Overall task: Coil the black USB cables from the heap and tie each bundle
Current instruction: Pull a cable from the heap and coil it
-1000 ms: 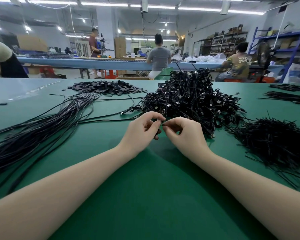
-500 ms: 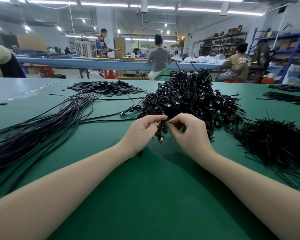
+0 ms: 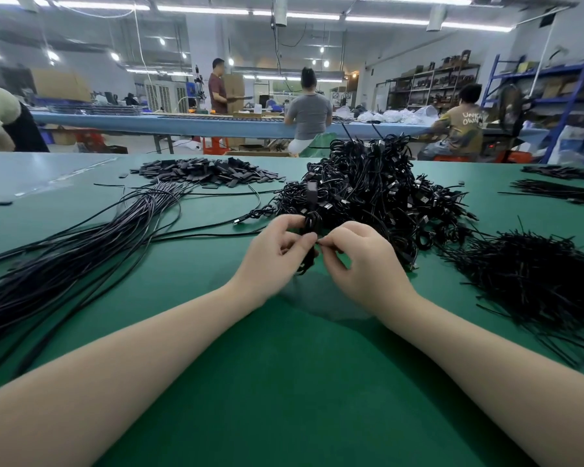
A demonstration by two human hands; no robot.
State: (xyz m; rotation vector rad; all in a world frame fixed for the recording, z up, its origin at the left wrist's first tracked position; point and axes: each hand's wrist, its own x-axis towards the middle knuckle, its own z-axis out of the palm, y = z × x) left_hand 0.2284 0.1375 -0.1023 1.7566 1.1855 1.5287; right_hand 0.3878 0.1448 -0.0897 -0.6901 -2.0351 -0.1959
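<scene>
Two bare forearms reach across a green table (image 3: 284, 382) — the left hand (image 3: 270, 261) and right hand (image 3: 364, 264) meet at its middle, fingers curled and pinching a small coiled cable bundle (image 3: 311, 224) held upright between them. Just behind lies the heap (image 3: 368, 190) of tied black cables. Loose straight cables (image 3: 81, 251) fan out at left, thin black ties (image 3: 533, 274) pile at right — flat black tabs (image 3: 206, 171) lie farther back.
</scene>
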